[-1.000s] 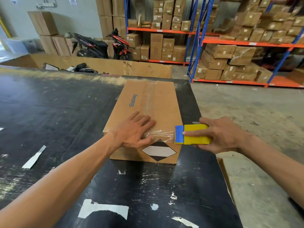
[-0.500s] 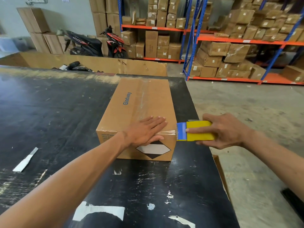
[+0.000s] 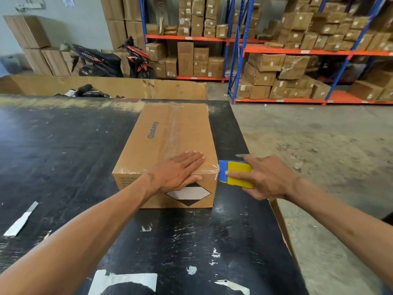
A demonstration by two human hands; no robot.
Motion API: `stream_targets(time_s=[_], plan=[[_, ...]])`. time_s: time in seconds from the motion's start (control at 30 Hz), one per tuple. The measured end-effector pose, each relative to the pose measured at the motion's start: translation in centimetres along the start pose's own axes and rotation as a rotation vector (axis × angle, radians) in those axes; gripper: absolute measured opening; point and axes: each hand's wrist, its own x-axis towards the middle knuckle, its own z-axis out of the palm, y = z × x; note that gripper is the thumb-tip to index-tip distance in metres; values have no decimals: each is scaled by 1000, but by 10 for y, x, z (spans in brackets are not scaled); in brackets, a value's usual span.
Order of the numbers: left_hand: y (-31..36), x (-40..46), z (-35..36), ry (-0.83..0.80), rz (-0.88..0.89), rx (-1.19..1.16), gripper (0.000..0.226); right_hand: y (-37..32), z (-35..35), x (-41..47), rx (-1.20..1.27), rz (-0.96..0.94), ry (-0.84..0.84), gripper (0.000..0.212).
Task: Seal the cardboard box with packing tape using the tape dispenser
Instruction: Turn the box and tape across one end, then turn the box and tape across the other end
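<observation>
The left hand point(image 3: 177, 171) is lying flat and open, pinning the stiff cardboard box point(image 3: 168, 150). The right hand point(image 3: 265, 177) is gripping the rigid tape dispenser point(image 3: 235, 173) by its yellow body, blue end touching the box's corner; the thin tape is probably crease-prone.

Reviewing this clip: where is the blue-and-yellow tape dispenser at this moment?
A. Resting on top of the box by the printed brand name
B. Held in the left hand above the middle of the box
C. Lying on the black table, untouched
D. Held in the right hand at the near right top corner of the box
D: the right hand grips the tape dispenser with its blue end at the cardboard box corner, while the left hand lies flat on the box top.
</observation>
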Motion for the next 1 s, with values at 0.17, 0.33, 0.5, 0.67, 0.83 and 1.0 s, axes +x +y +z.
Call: stream_targets(time_s=[0.17,0.33,0.5,0.67,0.83,1.0], plan=[[33,11,-14,-3,-162,2,78,-35,23,2,-54,30,-170,46],[94,54,-7,10,-540,-130,68,-26,2,11,-160,266,-214,46],[83,46,-5,-55,-509,-109,59,-13,-12,4,-97,495,-252,50],[45,-17,5,56,-246,-71,58,-7,-29,11,116,670,-121,46],[-4,-56,-25,-82,-143,-86,75,-9,-58,46,269,693,29,49],[19,-23,-17,-213,-554,-93,94,-25,-77,70,287,634,92,51]])
